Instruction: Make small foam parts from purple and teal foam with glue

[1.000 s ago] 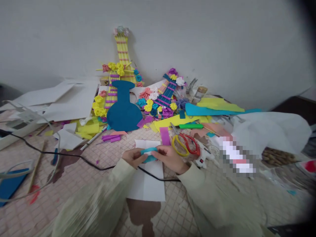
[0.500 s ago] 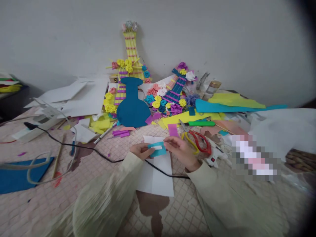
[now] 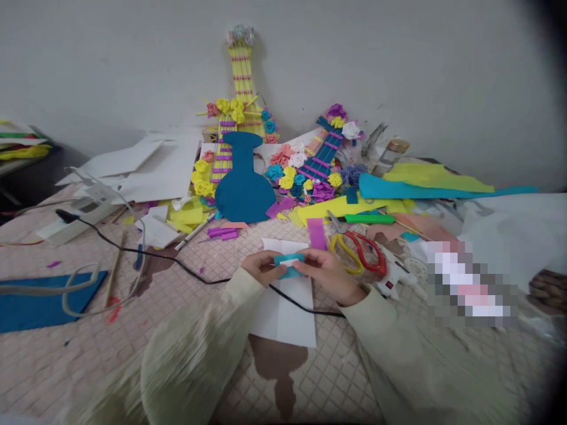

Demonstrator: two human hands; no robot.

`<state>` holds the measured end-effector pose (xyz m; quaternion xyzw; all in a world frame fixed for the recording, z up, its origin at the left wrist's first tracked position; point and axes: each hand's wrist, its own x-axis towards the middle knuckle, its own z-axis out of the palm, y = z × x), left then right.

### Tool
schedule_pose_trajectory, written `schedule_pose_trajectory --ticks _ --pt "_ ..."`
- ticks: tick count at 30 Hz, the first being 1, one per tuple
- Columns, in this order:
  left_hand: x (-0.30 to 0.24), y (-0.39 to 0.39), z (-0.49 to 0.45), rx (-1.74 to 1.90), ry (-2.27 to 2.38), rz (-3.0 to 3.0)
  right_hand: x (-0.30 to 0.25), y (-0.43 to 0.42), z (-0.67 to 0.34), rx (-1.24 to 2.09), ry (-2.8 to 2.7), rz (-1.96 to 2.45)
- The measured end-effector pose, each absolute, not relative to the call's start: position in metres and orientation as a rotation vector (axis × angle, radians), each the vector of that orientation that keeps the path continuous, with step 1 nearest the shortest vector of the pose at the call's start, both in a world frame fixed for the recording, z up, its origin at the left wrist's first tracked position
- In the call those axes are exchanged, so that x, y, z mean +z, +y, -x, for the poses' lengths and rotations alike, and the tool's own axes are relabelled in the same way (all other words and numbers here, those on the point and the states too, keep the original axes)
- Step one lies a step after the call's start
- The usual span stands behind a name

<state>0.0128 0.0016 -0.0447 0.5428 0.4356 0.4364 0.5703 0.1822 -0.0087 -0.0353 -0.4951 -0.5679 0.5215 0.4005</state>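
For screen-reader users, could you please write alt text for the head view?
The left hand and right hand, in cream sleeves, pinch a teal foam strip over a white sheet on a cluttered pink surface. Scissors lie to the right; a flowery yellow guitar leans behind.

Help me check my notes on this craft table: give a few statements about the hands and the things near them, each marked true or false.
1. The left hand and the right hand both grip a small teal foam piece. True.
2. The scissors lie to the left of the left hand. False: they lie to the right of the right hand.
3. A black cable crosses the white paper sheet under the hands. True.
4. The dark blue cutout lies between the hands and the camera. False: it sits beyond the hands, in front of the yellow guitar-shaped model by the wall.
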Motion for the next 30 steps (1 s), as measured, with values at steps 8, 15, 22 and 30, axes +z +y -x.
schedule_pose_trajectory --ticks 8,15,22,30 --pt "-0.0479 0.0036 -0.0132 1.029 1.048 -1.249 -0.0386 -0.0072 -0.1838 1.357 -1.437 1.209" --pt "-0.0441 0.0033 -0.0127 1.075 1.017 -1.279 -0.0327 -0.0096 -0.1837 1.307 -1.458 1.219" --pt "-0.0407 0.0015 -0.0140 1.118 1.014 -1.298 -0.0304 -0.0101 -0.1826 1.290 -1.443 1.251" --pt "-0.0399 0.0024 -0.0138 1.122 1.048 -1.317 -0.0315 -0.0100 -0.1817 1.318 -1.426 1.251"
